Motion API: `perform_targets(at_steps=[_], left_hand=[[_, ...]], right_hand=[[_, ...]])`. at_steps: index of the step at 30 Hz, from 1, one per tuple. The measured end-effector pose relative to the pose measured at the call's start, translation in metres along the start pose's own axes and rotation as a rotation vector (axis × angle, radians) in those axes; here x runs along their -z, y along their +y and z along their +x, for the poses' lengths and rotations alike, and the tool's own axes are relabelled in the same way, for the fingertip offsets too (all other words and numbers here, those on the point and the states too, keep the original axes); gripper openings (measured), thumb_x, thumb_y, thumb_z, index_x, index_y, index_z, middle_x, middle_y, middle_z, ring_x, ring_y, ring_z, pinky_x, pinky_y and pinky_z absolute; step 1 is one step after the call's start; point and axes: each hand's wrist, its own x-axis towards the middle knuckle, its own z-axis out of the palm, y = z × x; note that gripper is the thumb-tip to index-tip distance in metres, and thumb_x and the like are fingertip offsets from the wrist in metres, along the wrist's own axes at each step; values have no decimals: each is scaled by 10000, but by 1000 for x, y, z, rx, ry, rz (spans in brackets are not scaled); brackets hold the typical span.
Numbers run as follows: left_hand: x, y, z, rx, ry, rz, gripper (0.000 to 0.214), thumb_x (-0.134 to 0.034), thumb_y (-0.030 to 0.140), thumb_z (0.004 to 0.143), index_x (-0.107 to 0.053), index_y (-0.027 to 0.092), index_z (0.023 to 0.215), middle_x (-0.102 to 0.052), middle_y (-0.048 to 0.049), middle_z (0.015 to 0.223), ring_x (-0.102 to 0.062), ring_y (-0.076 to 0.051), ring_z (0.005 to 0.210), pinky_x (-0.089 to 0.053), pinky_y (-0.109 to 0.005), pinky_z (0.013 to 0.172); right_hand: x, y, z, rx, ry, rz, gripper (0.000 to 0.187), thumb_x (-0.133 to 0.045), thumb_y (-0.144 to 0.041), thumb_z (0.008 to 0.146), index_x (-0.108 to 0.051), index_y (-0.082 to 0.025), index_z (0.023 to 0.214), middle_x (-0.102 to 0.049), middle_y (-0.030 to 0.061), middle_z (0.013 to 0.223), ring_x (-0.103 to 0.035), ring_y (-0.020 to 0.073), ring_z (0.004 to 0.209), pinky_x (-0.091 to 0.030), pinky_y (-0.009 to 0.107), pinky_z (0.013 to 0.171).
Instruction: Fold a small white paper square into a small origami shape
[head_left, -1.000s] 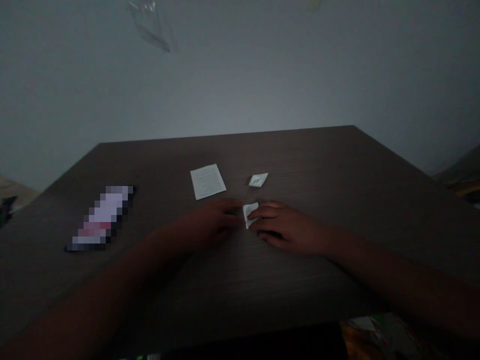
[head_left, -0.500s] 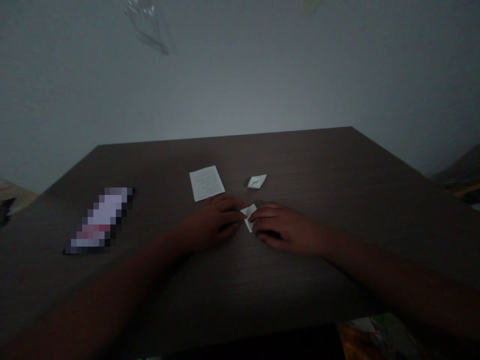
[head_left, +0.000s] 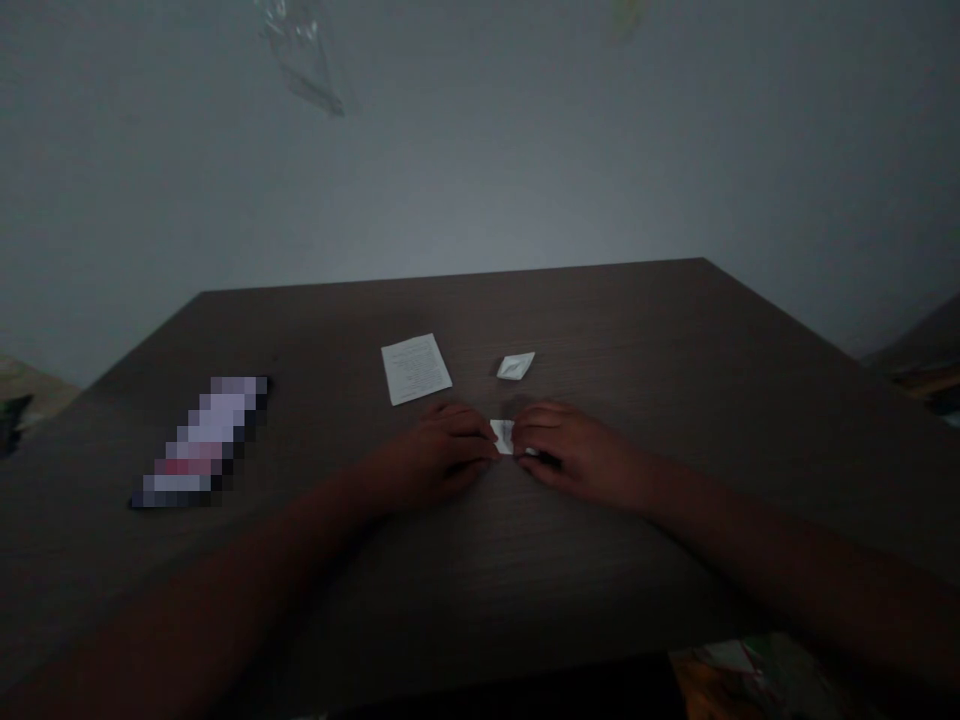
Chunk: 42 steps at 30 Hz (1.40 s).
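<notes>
A small piece of white paper (head_left: pixel 503 437) lies on the table between my two hands, partly covered by fingers. My left hand (head_left: pixel 442 450) grips its left side, the thumb and fingertips closed at the edge. From the right, my right hand (head_left: pixel 574 445) holds the other side with bent fingers, and a bit of white shows under them. Just beyond my hands sits a small folded paper shape (head_left: pixel 516 366), pointed at its ends. A square paper sheet with printed lines (head_left: pixel 417 369) lies flat, farther off to the left.
A phone (head_left: pixel 206 440) with a blurred-out screen lies on the left of the dark wooden table (head_left: pixel 600 320). Behind the table rises a pale wall (head_left: pixel 495 150), with a clear plastic bag (head_left: pixel 304 60) hanging on it. Colourful items show below the table's front right edge.
The paper between my hands has turned from a tilted position to a squarer one. My left hand has shifted slightly right, and my right fingers now cover the paper's right side.
</notes>
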Motion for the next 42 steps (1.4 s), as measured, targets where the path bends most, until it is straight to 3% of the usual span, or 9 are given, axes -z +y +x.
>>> perform_targets(at_steps=[7,13,21,28,35,38,42], left_hand=[[-3,1,1,58,38,-11,370,-675,225,1154,-768,262,1510,-835,-95,1428,-761,-315,1369,-543,-498,1305],[-3,-2,1,74,-8,35,192,-724,243,1146,-853,271,1285,-836,-94,1497,-749,-322,1434,-500,-566,1350],[-3,1,-2,34,5,82,178,-710,225,1166,-866,246,1249,-796,-124,1592,-725,-358,1513,-486,-617,1361],[-1,5,-1,1,-7,18,163,-688,235,1177,-850,245,1196,-799,-134,1586,-753,-316,1473,-585,-505,1321],[3,8,0,-65,-16,-30,222,-661,220,1194,-853,227,1305,-820,-136,1529,-758,-321,1466,-614,-520,1304],[4,6,1,-46,-4,-9,215,-676,239,1192,-865,220,1294,-818,-151,1499,-763,-337,1437,-626,-532,1286],[5,3,1,-29,25,5,230,-689,275,1195,-864,207,1328,-812,-168,1456,-774,-350,1394,-647,-534,1252]], right_hand=[[1,-1,0,-13,-7,-9,153,-694,-97,1132,-784,-220,1145,-824,102,1203,-785,270,1145,-650,451,1058],[0,0,0,-12,2,27,180,-699,-90,1122,-808,-214,1196,-839,116,1250,-810,269,1184,-678,455,1087],[7,3,-6,-37,35,9,316,-767,-150,1112,-808,-234,1414,-808,150,1491,-784,305,1390,-659,534,1208],[5,6,-7,23,54,-107,280,-747,-153,1121,-810,-232,1382,-815,155,1453,-770,340,1363,-638,588,1216],[4,6,-6,-35,74,-163,174,-758,-183,1138,-818,-231,1294,-816,141,1349,-768,326,1266,-643,538,1140],[10,2,-4,-54,9,-162,109,-749,-193,1150,-842,-230,1193,-820,109,1212,-774,289,1126,-649,472,1042],[16,-4,-3,-24,-120,-126,168,-706,-186,1173,-871,-211,1182,-843,103,1166,-789,272,1052,-649,443,1008]])
